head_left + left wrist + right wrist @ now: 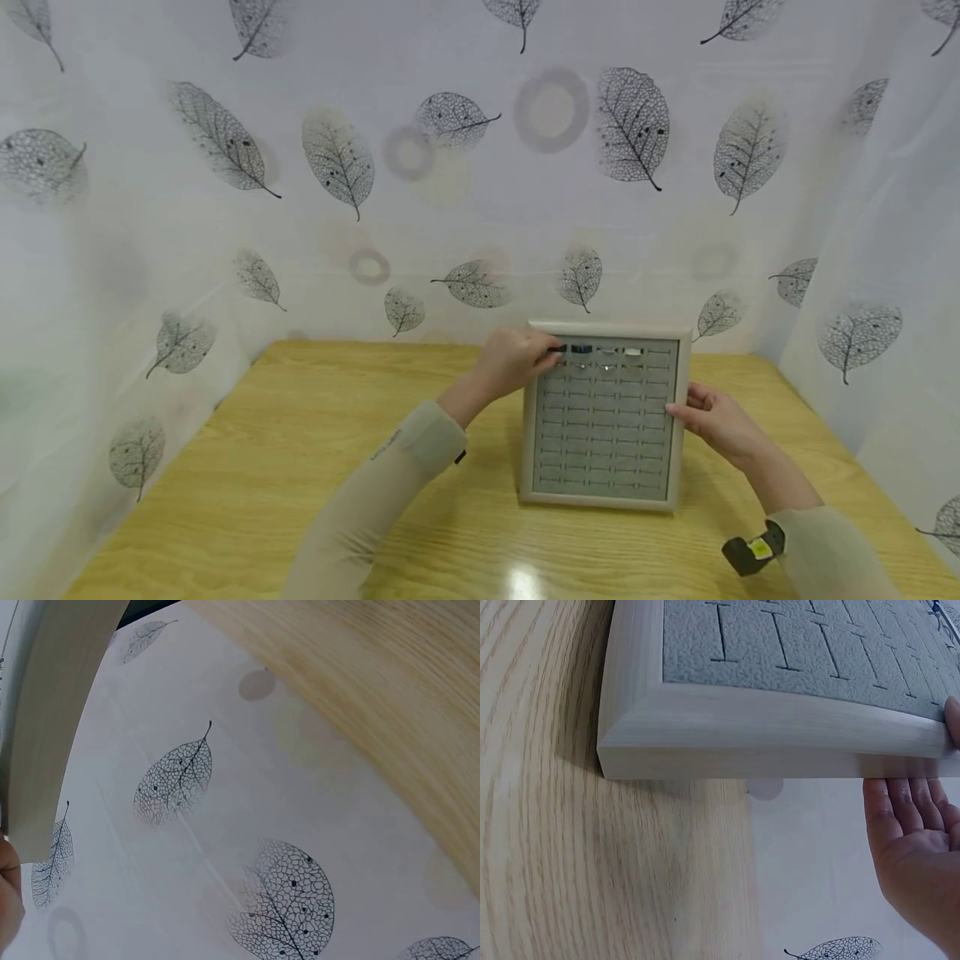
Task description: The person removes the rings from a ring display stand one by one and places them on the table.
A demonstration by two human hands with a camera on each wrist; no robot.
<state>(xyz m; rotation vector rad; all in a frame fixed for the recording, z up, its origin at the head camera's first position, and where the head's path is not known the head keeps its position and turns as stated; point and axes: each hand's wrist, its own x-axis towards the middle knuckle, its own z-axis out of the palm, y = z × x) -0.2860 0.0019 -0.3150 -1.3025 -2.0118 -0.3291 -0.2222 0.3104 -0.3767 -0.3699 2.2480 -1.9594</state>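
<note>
A ring display board (603, 425) with a pale wooden frame and grey slotted padding stands upright on the table, leaning slightly back. Dark and silvery rings (606, 367) sit in its top two rows. At the upper left corner, my left hand (513, 360) has curled fingers and pinches a dark ring (557, 348) at the first slot of the top row; the fingertips partly hide it. My right hand (720, 423) grips the right side of the frame, thumb on the front and fingers behind. In the left wrist view only part of the hand (9, 900) shows beside the frame.
The wooden table (360, 417) spreads around the board on all sides. A white curtain (465, 208) with printed leaves hangs behind the table and along both sides. A black device (752, 552) is strapped at the right wrist.
</note>
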